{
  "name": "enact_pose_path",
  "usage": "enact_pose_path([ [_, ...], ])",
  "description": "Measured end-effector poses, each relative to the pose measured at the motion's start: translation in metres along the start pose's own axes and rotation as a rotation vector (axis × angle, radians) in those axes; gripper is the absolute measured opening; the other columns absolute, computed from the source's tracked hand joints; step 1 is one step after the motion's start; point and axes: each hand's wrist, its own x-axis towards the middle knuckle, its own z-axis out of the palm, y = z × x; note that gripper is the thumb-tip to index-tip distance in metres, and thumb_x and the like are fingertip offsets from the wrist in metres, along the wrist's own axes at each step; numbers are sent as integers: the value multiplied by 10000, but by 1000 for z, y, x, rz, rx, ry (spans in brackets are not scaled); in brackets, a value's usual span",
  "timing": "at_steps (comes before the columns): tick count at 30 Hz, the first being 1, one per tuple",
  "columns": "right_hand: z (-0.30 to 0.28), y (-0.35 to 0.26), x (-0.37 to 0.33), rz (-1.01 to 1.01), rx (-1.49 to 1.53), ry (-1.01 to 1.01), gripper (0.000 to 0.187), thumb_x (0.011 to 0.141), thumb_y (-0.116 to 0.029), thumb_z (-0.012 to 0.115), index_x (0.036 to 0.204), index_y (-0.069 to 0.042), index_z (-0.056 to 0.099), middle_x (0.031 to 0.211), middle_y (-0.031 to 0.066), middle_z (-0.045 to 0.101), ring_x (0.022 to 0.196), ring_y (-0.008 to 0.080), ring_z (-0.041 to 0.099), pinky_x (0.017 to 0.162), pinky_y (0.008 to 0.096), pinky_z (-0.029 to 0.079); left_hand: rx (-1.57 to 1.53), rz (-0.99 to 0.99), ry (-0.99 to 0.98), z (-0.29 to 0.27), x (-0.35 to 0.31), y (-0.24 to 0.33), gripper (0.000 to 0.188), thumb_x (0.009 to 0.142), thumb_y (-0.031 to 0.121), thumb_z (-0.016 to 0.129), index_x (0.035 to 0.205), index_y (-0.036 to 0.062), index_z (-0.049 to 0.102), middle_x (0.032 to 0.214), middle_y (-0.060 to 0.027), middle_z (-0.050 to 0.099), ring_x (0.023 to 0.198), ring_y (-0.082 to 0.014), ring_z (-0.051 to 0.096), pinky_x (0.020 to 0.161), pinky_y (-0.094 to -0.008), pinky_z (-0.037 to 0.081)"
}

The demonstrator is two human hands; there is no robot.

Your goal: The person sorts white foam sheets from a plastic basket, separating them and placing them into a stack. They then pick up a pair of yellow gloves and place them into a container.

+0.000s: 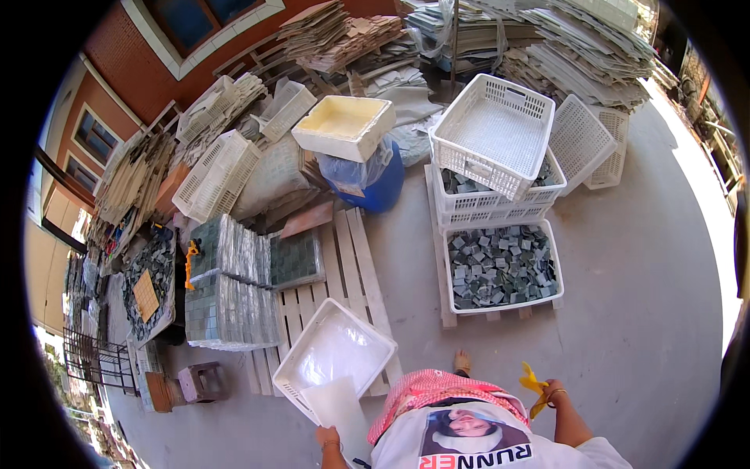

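Near the lower edge, my left hand [328, 436] is closed at the near edge of a translucent white sheet [341, 405]. The sheet overlaps the near corner of a shallow white plastic crate [379, 344], tilted over a wooden pallet; its bottom shows no contents. Out to my right side, my right hand [555, 390] grips a limp yellow thing [533, 382] with finger-like ends, seemingly a rubber glove. Its fingers are partly hidden by it.
Ahead, a white crate of dark green-grey tile pieces [504, 303] stands before stacked crates [496, 207]. Plastic-wrapped tile stacks [234, 313] sit on the slatted pallet [351, 262]. A blue barrel [379, 187] bears a foam box [344, 144]. A small stool [201, 383] stands left.
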Motion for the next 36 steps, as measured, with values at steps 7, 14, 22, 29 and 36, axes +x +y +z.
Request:
enact_pose_path([
  [7, -87, -181, 45, -329, -210, 97, 200, 733, -144, 561, 910, -69, 617, 815, 143, 617, 764, 303, 589, 694, 366, 467, 44, -147, 79, 19, -15, 22, 332, 612, 139, 664, 816, -105, 568, 789, -246, 601, 729, -375, 594, 659, -406, 474],
  [14, -116, -390, 50, -700, -34, -21, 252, 745, -170, 578, 979, -78, 594, 867, 146, 607, 792, 318, 578, 703, 347, 459, -186, -203, 114, 61, 26, 72, 305, 597, 94, 671, 846, -64, 594, 802, -204, 620, 747, -336, 611, 681, -385, 483],
  [22, -124, -592, 70, -862, 130, -57, 212, 757, -126, 581, 952, -43, 593, 830, 124, 613, 753, 272, 589, 690, 312, 456, -107, -117, 0, 30, 161, 213, 253, 623, 60, 655, 838, -60, 595, 796, -193, 626, 732, -305, 614, 668, -357, 478],
  [29, -149, -748, 101, -862, 296, 1, 201, 770, -91, 542, 954, -28, 592, 870, 98, 606, 799, 222, 581, 716, 294, 448, -215, 53, 55, -49, 274, 375, 212, 669, 36, 611, 851, -70, 590, 797, -223, 615, 726, -344, 604, 664, -377, 467],
  [36, -235, -816, 151, -479, 1267, -87, 269, 853, -191, 489, 1063, -22, 489, 949, 85, 571, 848, 200, 579, 726, 334, 496, -686, -37, 77, -58, 332, 465, 307, 702, -23, 588, 983, -97, 488, 987, -192, 565, 870, -253, 550, 806, -327, 411],
])
